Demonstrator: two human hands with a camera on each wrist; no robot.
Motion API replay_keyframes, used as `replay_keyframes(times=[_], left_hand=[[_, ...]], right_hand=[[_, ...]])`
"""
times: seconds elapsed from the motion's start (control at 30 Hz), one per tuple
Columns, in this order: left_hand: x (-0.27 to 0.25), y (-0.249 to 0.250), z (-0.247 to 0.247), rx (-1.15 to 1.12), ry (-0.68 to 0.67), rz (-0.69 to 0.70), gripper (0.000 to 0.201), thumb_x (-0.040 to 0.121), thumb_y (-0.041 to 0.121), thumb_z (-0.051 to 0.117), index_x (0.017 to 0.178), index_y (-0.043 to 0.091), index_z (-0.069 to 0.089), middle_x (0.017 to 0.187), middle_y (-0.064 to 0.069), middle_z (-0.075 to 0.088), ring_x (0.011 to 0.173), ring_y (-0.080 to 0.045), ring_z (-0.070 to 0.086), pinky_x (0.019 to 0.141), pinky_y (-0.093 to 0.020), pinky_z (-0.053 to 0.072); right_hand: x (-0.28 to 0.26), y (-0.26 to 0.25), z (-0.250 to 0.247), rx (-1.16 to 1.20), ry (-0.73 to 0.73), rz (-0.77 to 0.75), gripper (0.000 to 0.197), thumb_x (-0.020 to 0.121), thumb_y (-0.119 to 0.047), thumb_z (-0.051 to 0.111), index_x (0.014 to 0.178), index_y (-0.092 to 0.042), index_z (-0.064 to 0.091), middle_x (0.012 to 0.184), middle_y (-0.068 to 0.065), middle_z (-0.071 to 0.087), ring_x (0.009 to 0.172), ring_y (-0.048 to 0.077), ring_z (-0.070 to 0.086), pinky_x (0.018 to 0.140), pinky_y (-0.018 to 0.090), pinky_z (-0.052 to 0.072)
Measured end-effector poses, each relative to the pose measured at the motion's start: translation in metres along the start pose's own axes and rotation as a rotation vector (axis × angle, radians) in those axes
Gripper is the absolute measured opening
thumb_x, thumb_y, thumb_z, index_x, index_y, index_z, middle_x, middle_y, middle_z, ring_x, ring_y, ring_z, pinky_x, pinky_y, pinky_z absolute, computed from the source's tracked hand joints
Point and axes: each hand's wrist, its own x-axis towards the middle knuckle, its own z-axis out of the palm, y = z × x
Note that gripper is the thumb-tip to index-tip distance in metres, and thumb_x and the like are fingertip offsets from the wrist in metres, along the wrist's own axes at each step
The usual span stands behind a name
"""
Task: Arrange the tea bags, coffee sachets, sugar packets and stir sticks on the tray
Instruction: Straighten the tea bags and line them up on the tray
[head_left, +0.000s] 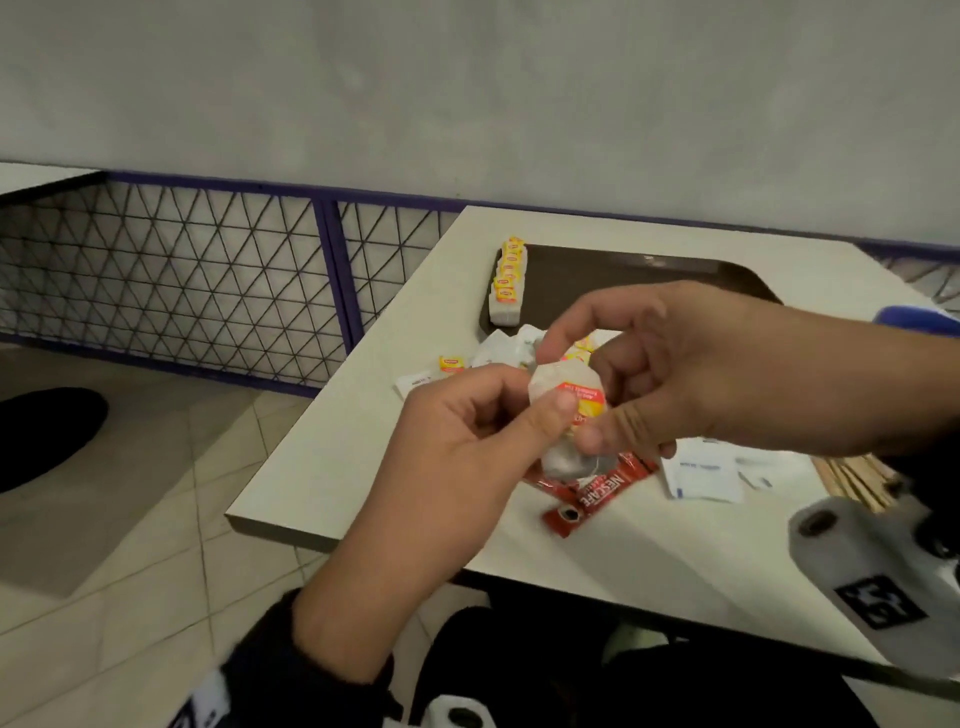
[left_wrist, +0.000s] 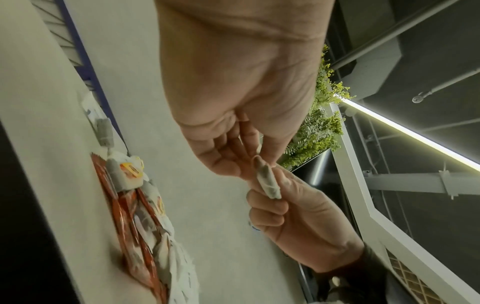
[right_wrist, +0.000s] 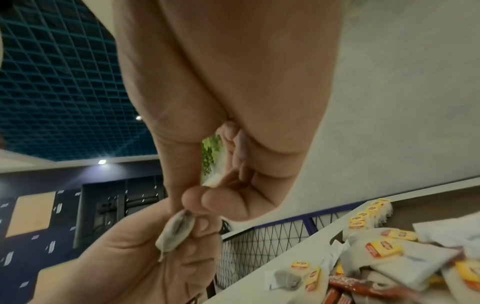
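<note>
You've got a white paper tea bag w/ red-yellow tag (head_left: 569, 415) pinched btwn both hands above the pale surface (head_left: 363, 447): left hand (head_left: 457, 467) fingers curled on its near edge, right hand (head_left: 691, 374) thumb & forefinger on the other side. Row of yellow-tagged tea bags (head_left: 508, 280) stands at left end of dark brown tray (head_left: 623, 270). Red coffee sachets (head_left: 597, 493), white sugar packets (head_left: 701, 475) & wooden stir sticks (head_left: 852, 480) lie loose on the surface, off tray.

"NESCAFE" in white letters on red coffee sachet (head_left: 597, 493) near counter's (head_left: 363, 441) front edge. Tea bag tag print and white packet print blurred, unreadable.
</note>
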Motion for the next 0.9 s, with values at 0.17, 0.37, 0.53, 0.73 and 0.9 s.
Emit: replay_keyframes(times=[0.17,0.37,0.53,0.73,0.9], left_hand=[[-0.018,0.009,0.02,-0.099,0.008,-0.05,0.021,0.087,0.016,0.07,0.09,-0.004,0.073,0.082,-0.025,0.072,0.066,-0.021,0.066,0.061,-0.028,0.056],[-0.034,0.009,0.033,-0.117,0.039,-0.093,0.017,0.086,0.017,0.072,0.093,0.002,0.077,0.086,-0.021,0.075,0.074,-0.032,0.068,0.074,-0.057,0.058],[-0.044,0.008,0.037,-0.119,0.051,-0.125,0.03,0.081,0.03,0.071,0.089,0.002,0.077,0.086,-0.023,0.074,0.077,-0.028,0.071,0.069,-0.036,0.061],[-0.048,0.008,0.038,-0.089,0.108,-0.132,0.028,0.083,0.031,0.068,0.087,0.006,0.08,0.085,-0.014,0.077,0.078,-0.03,0.074,0.073,-0.044,0.062],[-0.048,0.011,0.046,-0.056,0.153,-0.089,0.028,0.082,0.033,0.069,0.087,0.008,0.081,0.081,-0.016,0.076,0.078,-0.042,0.07,0.074,-0.053,0.062]], right_hand=[[-0.041,0.016,0.015,0.166,0.362,-0.159,0.033,0.069,-0.028,0.08,0.096,-0.015,0.067,0.074,0.013,0.063,0.06,0.025,0.052,0.053,0.028,0.046],[-0.061,0.035,0.041,0.107,0.443,-0.238,0.015,0.078,-0.022,0.078,0.09,-0.013,0.076,0.077,0.017,0.068,0.064,0.018,0.057,0.056,0.023,0.046],[-0.062,0.043,0.059,0.126,0.471,-0.222,0.006,0.084,-0.008,0.078,0.088,-0.006,0.075,0.075,0.009,0.074,0.061,0.009,0.065,0.058,0.014,0.049],[-0.067,0.047,0.064,-0.033,0.578,-0.225,0.006,0.086,-0.014,0.079,0.087,-0.02,0.079,0.077,-0.002,0.075,0.07,0.013,0.069,0.068,0.028,0.056],[-0.072,0.045,0.067,-0.22,0.766,-0.355,0.011,0.088,-0.014,0.078,0.087,-0.025,0.076,0.08,-0.007,0.066,0.079,0.017,0.063,0.067,0.025,0.049]])
